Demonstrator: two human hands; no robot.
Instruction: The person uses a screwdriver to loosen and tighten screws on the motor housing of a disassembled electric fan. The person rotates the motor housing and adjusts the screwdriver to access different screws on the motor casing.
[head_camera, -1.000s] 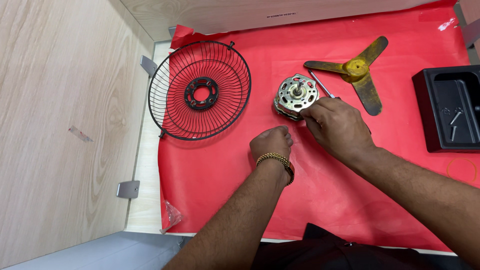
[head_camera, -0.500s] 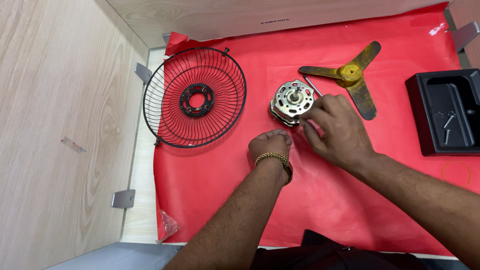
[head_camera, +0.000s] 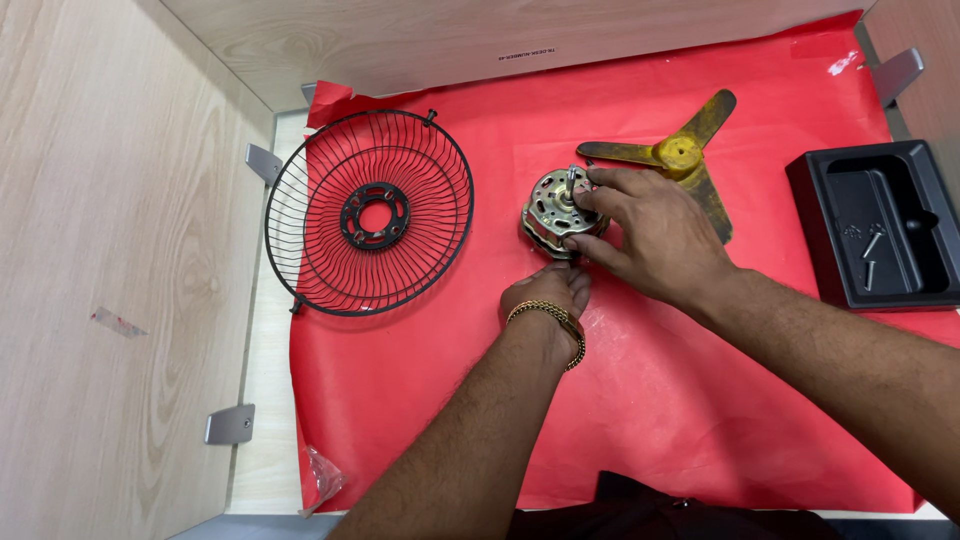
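A: Left of centre lies the grille (head_camera: 368, 214); at centre the motor (head_camera: 556, 212) sits on the red sheet (head_camera: 700, 400). How will it handle?

B: Probably heavy, rigid. The left hand (head_camera: 548, 292) pinches its lower edge; the right hand (head_camera: 650, 235) cups its side, the safest hold.

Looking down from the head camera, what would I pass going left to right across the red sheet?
Black wire fan guard → fan motor, gripped by the right hand, with the left hand touching below it → yellow three-blade fan propeller → black plastic tray holding screws.
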